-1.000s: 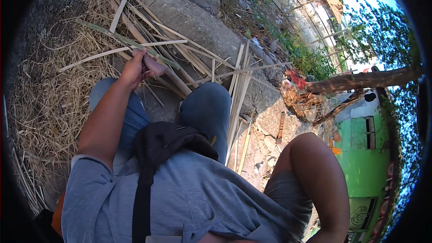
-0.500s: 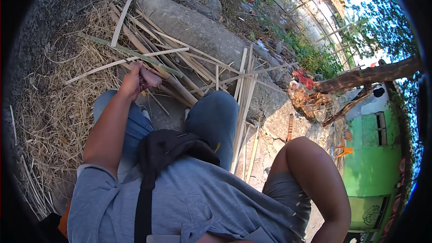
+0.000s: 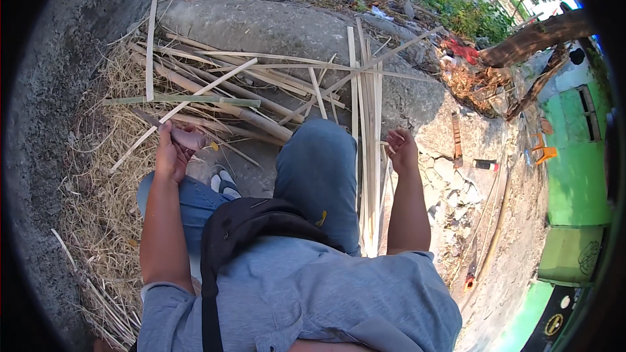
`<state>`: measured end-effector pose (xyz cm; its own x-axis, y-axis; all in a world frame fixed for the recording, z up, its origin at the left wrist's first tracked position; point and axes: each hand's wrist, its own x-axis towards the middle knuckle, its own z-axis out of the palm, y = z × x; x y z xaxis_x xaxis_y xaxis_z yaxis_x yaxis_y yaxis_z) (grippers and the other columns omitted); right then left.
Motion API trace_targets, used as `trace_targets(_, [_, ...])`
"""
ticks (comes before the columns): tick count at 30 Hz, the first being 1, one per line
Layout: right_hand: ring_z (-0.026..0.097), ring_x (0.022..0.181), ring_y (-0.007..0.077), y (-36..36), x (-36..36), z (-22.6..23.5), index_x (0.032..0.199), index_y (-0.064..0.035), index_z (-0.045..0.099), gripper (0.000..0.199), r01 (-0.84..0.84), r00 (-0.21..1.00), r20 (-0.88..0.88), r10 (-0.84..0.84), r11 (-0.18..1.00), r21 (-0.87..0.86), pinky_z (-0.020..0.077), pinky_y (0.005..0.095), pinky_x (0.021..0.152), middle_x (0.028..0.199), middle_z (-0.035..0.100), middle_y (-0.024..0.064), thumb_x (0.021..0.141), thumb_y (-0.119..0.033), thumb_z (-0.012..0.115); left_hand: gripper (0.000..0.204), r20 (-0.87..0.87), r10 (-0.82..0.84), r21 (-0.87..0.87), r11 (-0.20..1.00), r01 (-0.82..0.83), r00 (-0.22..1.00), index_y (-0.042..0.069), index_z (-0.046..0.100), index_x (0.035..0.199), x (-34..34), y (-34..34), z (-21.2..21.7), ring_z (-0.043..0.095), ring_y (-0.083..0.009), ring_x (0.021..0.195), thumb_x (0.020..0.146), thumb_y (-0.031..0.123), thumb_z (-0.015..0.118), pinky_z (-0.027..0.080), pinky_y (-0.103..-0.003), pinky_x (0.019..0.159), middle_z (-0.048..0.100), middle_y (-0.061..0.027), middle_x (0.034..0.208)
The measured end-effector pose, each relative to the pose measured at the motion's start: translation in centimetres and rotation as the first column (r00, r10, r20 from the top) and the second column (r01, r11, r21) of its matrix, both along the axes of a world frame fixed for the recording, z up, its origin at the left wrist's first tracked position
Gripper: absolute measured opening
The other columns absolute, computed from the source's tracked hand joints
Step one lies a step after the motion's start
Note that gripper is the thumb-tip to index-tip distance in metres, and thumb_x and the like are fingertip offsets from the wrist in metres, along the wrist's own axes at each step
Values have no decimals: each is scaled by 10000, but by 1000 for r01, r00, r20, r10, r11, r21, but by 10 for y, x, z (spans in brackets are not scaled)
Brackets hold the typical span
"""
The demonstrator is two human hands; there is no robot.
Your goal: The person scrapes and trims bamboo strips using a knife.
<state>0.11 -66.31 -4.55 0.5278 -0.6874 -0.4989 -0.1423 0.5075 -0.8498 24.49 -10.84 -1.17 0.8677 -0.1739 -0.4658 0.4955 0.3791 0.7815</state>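
Observation:
My left hand [image 3: 171,156] is closed round a knife with a thick brownish wooden handle [image 3: 189,139]. Its dark blade points up and left, close to a green bamboo strip [image 3: 182,99] and a pale strip [image 3: 215,88] that crosses it. My right hand [image 3: 402,150] is raised just right of a bundle of long pale bamboo strips [image 3: 370,156]. Its fingers are loosely bent and apart, and I see nothing in them. Beyond my knees lie several round bamboo poles [image 3: 241,114], with more split strips across them.
Dry shavings [image 3: 98,176] cover the ground on the left, beside a grey wall [image 3: 59,78]. A long stone slab [image 3: 274,26] lies behind the bamboo. To the right are a tree trunk [image 3: 541,39], broken paving [image 3: 450,189], an orange chair [image 3: 542,148] and a green wall [image 3: 567,182].
My right arm has swung forward from my side, bringing the hand into view near the strip bundle. My left hand still grips the knife, lower and further left in the picture. The view has turned.

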Motion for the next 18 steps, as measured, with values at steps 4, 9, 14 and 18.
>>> trace_targets(4, [599, 858, 180, 2, -43, -138, 1181, -140, 589, 333, -121, 939, -323, 119, 993, 14, 493, 415, 781, 1034, 605, 9, 903, -304, 673, 408, 15, 91, -10, 996, -91, 996, 82, 487, 1113, -1, 4, 2, 719, -277, 983, 1036, 481, 521, 626, -405, 852, 680, -155, 1100])
trace_targets(9, [645, 1089, 408, 10, -101, -226, 1215, 0, 591, 536, -463, 540, -829, -142, 773, -434, 511, 481, 963, 1172, 657, 261, 760, -251, 724, 403, 56, 148, 13, 989, -149, 987, 70, 493, 1088, 1, -13, 2, 716, -300, 941, 1034, 467, 530, 633, -424, 802, 677, -164, 1065])
trace_targets(14, [609, 1169, 408, 48, -103, -205, 1118, -80, 638, 429, -637, 454, -880, 137, 741, -213, 502, 503, 972, 1220, 614, 188, 831, -386, 728, 432, -6, 147, 15, 989, -147, 989, 67, 497, 1048, 4, -23, -4, 708, -311, 893, 1035, 498, 524, 615, -435, 818, 678, -158, 1014])
trace_targets(18, [629, 1145, 384, 80, -78, -186, 1105, -126, 660, 417, -771, 280, -958, 56, 608, -190, 502, 516, 965, 1194, 629, 162, 850, -454, 686, 419, 9, 168, 40, 985, -169, 986, 71, 497, 1032, 7, -29, -7, 709, -338, 880, 1034, 489, 528, 612, -434, 810, 677, -162, 1004])
